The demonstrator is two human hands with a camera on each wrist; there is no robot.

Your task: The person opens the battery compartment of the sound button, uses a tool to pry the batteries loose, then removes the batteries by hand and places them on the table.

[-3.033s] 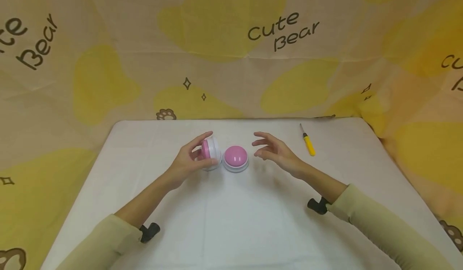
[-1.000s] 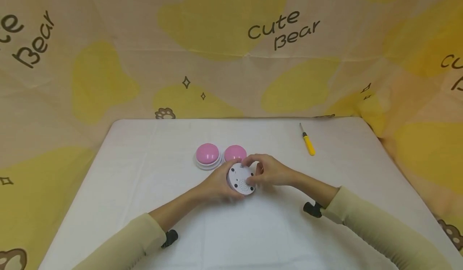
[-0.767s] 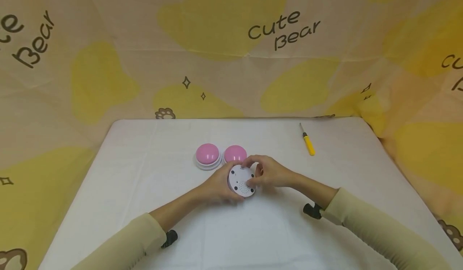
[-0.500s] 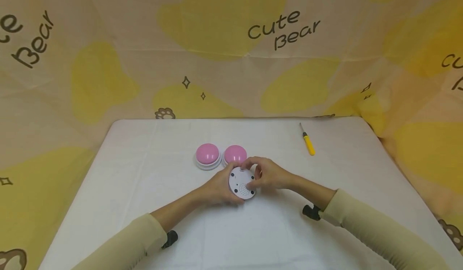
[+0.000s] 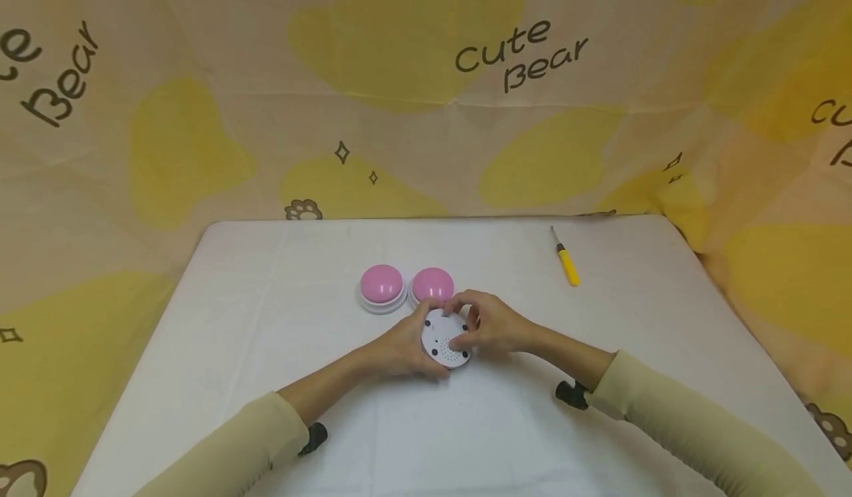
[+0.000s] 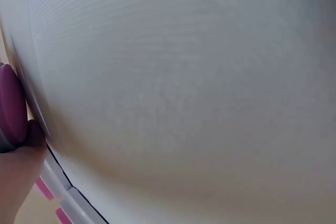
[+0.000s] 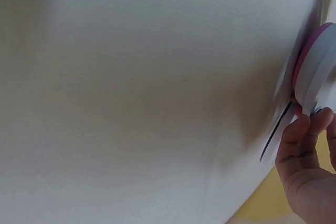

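Observation:
My left hand (image 5: 406,345) grips a round push button (image 5: 444,327) by its rim, with the white underside facing up toward the head camera. That underside has dark round feet and a patch of small speaker holes. The fingers of my right hand (image 5: 489,323) are bent against it, the index finger at the far edge and the thumb over the holes. In the left wrist view its pink dome (image 6: 11,106) faces the table. Two more push buttons stand dome up just behind, the left one (image 5: 382,286) in full view and the right one (image 5: 433,282) partly hidden.
A screwdriver (image 5: 567,264) with a yellow handle lies at the back right of the white table (image 5: 299,260). Behind the table hangs a yellow patterned cloth (image 5: 413,142).
Three seconds ago my left hand held the push button sideways at the left, with my right hand apart from it. Since then both hands have met at its underside and sunk slightly nearer.

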